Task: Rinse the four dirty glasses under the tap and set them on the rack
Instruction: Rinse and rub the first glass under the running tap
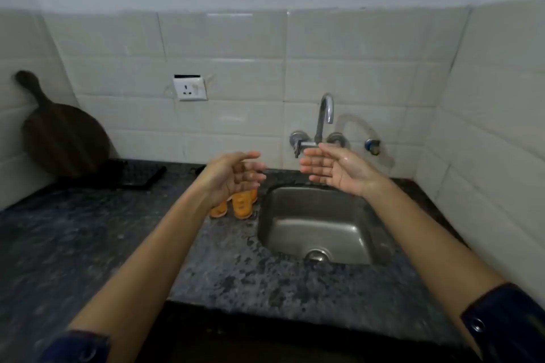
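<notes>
Both hands are raised at mid-frame, palms turned toward each other, fingers spread and holding nothing. In the head view, the left hand (233, 175) hovers just left of centre, its fingers loosely curled and slightly blurred, over the counter beside the sink. The right hand (333, 169) sits just right of centre, above the far edge of the sink and in front of the tap's base; its skin looks wet and shiny. The two hands are apart, with a clear gap between their fingertips.

Below and partly behind the left hand stand the orange glasses (242, 205), grouped on the dark speckled counter (118, 244) just beside the sink's left rim. Two are plain to see; the hand hides how many more there are. The steel sink (321, 230) fills the centre right, with its drain near the front. The curved tap (324, 118) rises from the tiled wall above it, and no water shows at its spout.

At the left of the frame a black rack (138, 174) lies on the counter against the wall, with a round dark wooden board (63, 138) leaning above it. A white wall socket (190, 88) is mounted at upper centre left. Dark blue sleeves (507, 324) are pushed up at the lower corners.
</notes>
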